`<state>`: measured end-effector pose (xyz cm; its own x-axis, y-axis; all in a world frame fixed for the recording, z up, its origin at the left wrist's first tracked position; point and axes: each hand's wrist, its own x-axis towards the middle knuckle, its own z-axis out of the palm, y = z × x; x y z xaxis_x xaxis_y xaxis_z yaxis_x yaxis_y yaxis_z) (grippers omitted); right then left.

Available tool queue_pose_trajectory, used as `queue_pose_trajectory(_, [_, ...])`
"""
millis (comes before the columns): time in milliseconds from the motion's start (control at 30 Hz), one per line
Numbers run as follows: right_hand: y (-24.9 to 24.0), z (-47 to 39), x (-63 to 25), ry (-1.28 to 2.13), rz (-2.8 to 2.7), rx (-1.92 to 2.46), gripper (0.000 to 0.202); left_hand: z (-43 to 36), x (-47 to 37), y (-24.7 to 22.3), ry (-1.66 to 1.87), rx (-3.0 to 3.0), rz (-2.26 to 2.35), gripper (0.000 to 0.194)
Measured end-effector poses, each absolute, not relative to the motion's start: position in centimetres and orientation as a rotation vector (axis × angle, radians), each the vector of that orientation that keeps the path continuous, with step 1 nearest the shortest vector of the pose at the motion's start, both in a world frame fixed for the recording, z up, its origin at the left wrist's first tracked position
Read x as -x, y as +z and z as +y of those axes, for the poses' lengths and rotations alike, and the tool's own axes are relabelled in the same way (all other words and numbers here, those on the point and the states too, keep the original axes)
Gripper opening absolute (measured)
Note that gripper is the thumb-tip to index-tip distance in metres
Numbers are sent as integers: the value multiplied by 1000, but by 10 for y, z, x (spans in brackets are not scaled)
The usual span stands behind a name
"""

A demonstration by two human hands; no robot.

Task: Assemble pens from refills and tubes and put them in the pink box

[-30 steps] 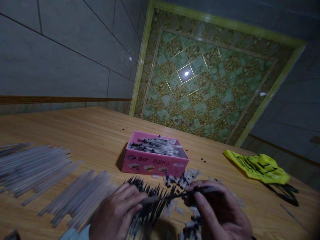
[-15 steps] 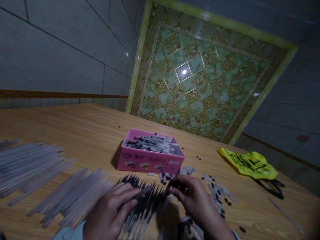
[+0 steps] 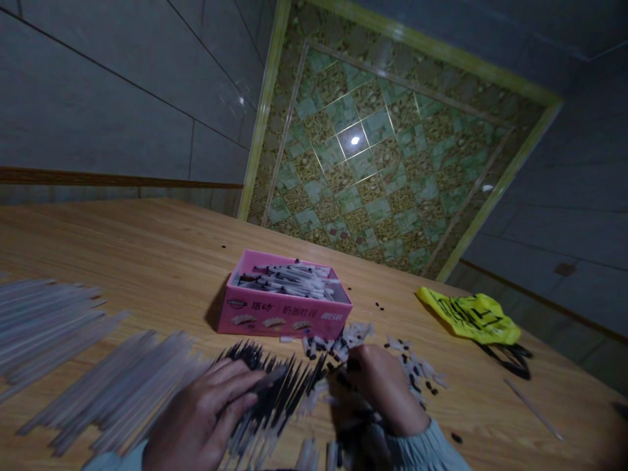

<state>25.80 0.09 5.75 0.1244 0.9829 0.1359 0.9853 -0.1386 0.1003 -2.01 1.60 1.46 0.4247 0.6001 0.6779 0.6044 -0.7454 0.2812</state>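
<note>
My left hand (image 3: 193, 409) lies over a dense row of thin black-pointed rods (image 3: 289, 386) that look like pen refills. Its thumb and index finger pinch a small greyish tube (image 3: 269, 378). My right hand (image 3: 380, 386) is over scattered small white and black pieces (image 3: 353, 337), its fingers curled down. Whatever those fingers hold is hidden behind the hand. Just beyond both hands stands an open pink box (image 3: 284, 320), filled with white sticks with black ends (image 3: 294, 281).
Long clear tubes lie in a near bundle (image 3: 122, 386) and a farther bundle (image 3: 44, 320) at the left. A yellow bag (image 3: 471, 317) with black straps and a thin stick (image 3: 532, 409) lie at the right. The wooden table (image 3: 161, 242) meets a tiled wall (image 3: 363, 170).
My right hand has left the black-pointed rods and moved right to the loose small pieces, curling its fingers. My left hand keeps its pinch. The view has shifted slightly.
</note>
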Motion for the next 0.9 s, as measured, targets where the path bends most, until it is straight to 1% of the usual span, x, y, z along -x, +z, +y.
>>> queue_pose_trajectory(167, [47,3,-263,-293,-2034,2377,18,14,20,16,-1278,2578,-1056,25])
queue_pose_trajectory(267, [39,4,-261,-261,-2041,2361,21,15,20,14,-1285,2572,-1053,25])
queue_pose_trajectory(400, [29,3,-257,-169,-2051,2267,24,16,21,10,-1281,2569,-1051,24])
queue_pose_trajectory(533, [24,6,-251,-2,-1982,2161,17,16,21,12,-1249,2610,-1051,23])
queue_pose_trajectory(733, [36,11,-225,485,-1885,1774,9,16,19,14,-1261,2673,-1011,20])
queue_pose_trajectory(800, [41,8,-214,802,-1743,1524,13,16,19,14,-1265,2698,-1004,19])
queue_pose_trajectory(900, [47,0,-203,1283,-1341,1037,25,15,18,16,-1304,2717,-1023,18])
